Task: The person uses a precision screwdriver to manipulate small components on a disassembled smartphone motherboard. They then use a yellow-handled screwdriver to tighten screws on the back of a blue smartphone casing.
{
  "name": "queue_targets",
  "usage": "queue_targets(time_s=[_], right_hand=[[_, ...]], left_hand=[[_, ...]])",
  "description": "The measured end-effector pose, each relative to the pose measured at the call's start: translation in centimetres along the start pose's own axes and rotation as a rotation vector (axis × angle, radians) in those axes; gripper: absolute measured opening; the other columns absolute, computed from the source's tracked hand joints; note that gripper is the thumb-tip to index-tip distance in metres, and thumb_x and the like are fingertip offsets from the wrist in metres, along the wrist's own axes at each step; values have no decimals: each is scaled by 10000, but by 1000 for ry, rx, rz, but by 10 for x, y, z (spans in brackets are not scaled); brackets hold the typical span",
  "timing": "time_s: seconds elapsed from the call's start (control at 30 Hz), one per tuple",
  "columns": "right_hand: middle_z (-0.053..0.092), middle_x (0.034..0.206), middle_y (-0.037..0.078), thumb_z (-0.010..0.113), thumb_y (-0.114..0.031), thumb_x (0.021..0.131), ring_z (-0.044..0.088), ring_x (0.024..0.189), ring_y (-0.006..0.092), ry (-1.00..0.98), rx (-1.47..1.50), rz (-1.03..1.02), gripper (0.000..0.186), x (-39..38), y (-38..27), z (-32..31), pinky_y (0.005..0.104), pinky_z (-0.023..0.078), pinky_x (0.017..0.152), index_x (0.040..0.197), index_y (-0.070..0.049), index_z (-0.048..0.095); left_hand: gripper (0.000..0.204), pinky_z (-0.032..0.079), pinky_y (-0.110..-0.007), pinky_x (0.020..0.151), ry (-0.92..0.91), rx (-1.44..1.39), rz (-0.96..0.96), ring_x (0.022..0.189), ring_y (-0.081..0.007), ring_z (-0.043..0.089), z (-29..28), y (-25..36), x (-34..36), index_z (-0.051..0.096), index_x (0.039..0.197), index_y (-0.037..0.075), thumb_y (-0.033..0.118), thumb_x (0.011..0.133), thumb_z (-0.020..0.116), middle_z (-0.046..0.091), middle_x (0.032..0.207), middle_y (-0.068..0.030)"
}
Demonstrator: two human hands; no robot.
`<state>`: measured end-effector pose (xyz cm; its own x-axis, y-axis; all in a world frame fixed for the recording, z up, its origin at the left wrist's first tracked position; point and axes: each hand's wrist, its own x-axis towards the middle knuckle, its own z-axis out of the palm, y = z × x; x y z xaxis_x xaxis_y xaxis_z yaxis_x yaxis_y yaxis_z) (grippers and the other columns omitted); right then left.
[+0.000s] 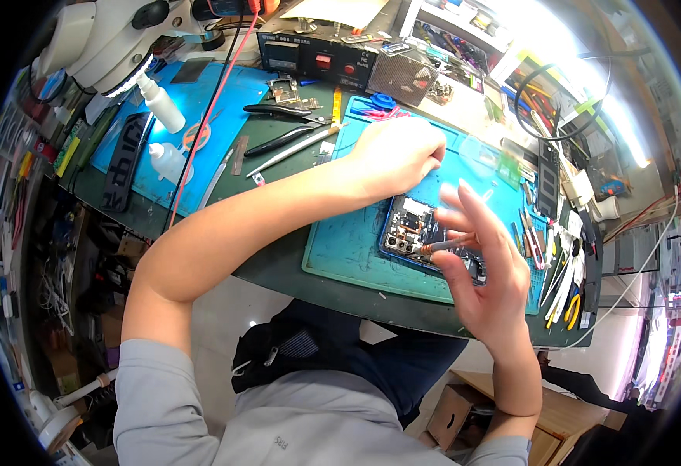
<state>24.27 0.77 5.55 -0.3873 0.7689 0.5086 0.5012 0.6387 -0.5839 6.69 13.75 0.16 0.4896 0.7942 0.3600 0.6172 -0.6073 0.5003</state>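
Note:
An opened smartphone [409, 225] with a blue frame lies on the blue work mat [340, 260], its inner board and camera modules showing. In my right hand [496, 268] a slim screwdriver [440, 246] rests between thumb and fingers, its tip over the phone beside the cameras. The other fingers of that hand are raised and spread. Beyond the phone, my left hand [403, 155] is closed above the mat with curled fingers. Whatever it may hold is hidden. Pink-handled and blue-handled tools [383, 105] lie just behind the left hand.
Pliers [278, 140] and a white pen-like tool [294, 151] lie left of the mat. Two white bottles [162, 109] stand farther left, near a microscope [107, 46]. A black power unit [317, 58] is at the back. Tweezers [532, 241] and yellow-handled pliers [573, 309] lie at the right.

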Motion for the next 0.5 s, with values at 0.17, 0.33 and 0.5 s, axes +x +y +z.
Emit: queue_targets(time_s=[0.17, 0.33, 0.5], right_hand=[[719, 1232, 185, 721, 14, 921, 737, 1042, 224, -100, -62, 13, 585, -3, 5, -7, 311, 601, 822, 1470, 14, 521], [773, 1061, 151, 718, 25, 918, 762, 932, 210, -170, -8, 61, 567, 6, -4, -10, 310, 605, 786, 1457, -8, 545], [766, 1049, 147, 675, 54, 917, 766, 899, 258, -133, 40, 9, 522, 8, -2, -7, 326, 588, 791, 1425, -21, 585]], left_hand=[[142, 544, -413, 824, -69, -19, 59, 968, -295, 682, 5, -1, 5, 706, 984, 117, 234, 902, 707, 704, 966, -70], [123, 548, -414, 802, -74, 44, 221, 950, -298, 674, 8, -11, 7, 690, 982, 107, 210, 915, 681, 670, 977, -74], [115, 539, -437, 785, -185, 82, 358, 926, -318, 665, 0, -13, 17, 659, 973, 72, 178, 932, 650, 629, 972, -107]])
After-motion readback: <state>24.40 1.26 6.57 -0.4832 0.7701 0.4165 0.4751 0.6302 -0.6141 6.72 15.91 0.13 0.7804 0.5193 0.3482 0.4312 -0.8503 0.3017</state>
